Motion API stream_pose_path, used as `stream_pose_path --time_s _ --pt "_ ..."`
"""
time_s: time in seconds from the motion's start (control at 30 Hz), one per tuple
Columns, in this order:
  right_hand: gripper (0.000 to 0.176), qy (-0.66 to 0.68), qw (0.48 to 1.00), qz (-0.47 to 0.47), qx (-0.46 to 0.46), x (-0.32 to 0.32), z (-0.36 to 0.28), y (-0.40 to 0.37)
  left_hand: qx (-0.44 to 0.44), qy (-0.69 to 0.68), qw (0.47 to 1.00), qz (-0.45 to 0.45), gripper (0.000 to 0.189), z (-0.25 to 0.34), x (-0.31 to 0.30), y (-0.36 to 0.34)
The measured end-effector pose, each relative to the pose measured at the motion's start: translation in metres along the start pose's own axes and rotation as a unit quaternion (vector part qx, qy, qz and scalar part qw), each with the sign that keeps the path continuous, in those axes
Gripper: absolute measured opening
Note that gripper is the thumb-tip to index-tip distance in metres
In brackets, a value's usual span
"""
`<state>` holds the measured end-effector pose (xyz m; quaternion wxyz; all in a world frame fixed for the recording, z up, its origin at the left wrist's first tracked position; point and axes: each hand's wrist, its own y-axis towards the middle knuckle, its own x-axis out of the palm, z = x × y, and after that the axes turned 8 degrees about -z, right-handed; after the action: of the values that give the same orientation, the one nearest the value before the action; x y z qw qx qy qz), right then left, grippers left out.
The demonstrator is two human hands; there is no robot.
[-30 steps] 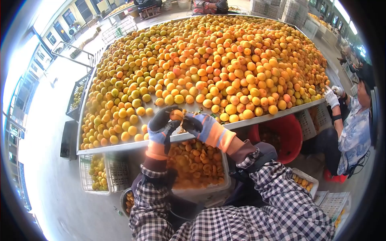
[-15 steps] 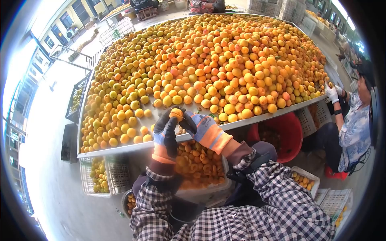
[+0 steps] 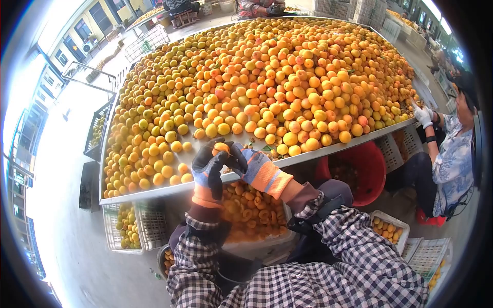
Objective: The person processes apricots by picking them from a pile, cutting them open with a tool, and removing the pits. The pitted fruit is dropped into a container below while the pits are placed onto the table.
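Note:
In front of me, just over the near edge of the sorting table (image 3: 149,194), an apricot (image 3: 221,148) is held up between my gloved hands. My left hand (image 3: 208,169) is closed around its left side. The fingers of my right hand (image 3: 251,164) are pinched at its right side; their dark fingertips hide part of the fruit and anything small between them. Below my wrists stands a crate with halved apricots (image 3: 254,210). On the table lies a broad heap of whole apricots (image 3: 287,82), greener toward the left.
A red tub (image 3: 359,172) stands under the table to the right. White crates with apricots stand at the left (image 3: 128,226) and right (image 3: 387,230). At the right sits a co-worker (image 3: 452,159) with a white-gloved hand at the table; other people sit at the far side.
Both hands have shifted slightly left with the apricot, and my fingers now cover more of it. The view has moved a little.

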<state>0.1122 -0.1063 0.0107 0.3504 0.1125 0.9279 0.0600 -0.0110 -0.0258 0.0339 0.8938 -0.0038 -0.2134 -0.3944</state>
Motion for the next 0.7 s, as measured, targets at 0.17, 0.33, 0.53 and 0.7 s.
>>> stream_pose_path --time_s 0.17,0.33,0.53,0.7 --pt "0.038 0.039 0.999 0.0 -0.029 -0.005 -0.004 -0.003 -0.014 0.023 0.999 -0.027 0.032 -0.001 -0.005 0.0" --pt "0.038 0.056 0.998 -0.007 -0.036 -0.007 -0.003 -0.004 -0.016 0.0 1.0 -0.011 0.032 -0.002 -0.001 -0.002" --pt "0.029 0.099 0.993 0.038 -0.048 -0.014 0.003 -0.004 -0.012 0.016 0.998 -0.053 0.041 -0.007 -0.005 -0.002" --pt "0.028 0.316 0.942 -0.074 0.083 -0.018 0.018 0.001 -0.054 -0.043 0.995 -0.078 0.053 0.006 0.005 0.0"
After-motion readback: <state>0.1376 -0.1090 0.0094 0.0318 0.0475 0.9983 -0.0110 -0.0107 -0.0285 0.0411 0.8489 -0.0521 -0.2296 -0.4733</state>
